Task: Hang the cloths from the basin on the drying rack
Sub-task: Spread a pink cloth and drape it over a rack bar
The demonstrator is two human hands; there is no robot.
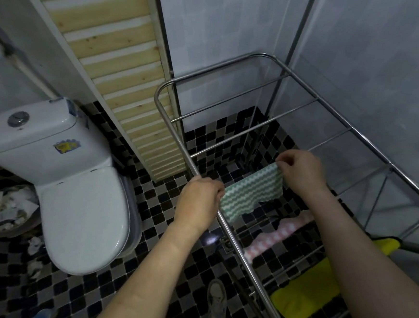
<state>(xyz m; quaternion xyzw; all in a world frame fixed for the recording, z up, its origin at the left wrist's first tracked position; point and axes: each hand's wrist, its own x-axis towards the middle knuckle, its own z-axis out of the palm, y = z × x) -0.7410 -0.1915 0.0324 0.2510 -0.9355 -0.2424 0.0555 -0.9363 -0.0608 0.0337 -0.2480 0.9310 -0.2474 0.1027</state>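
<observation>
A steel drying rack [176,138] stands against the tiled wall at the right. A green-and-white wavy cloth [250,193] is stretched over one of its rungs. My left hand [198,200] grips its left corner at the rack's side rail. My right hand [300,169] pinches its upper right corner. A pink-and-white cloth [277,236] hangs on the rung closer to me, and a yellow cloth [307,294] hangs on the nearest rung. The basin is out of view.
A white toilet [82,214] with a closed lid stands at the left. A bin with crumpled paper [7,210] sits beside it. A wooden slatted panel [132,89] leans in the corner. A shoe [216,301] shows on the chequered floor below.
</observation>
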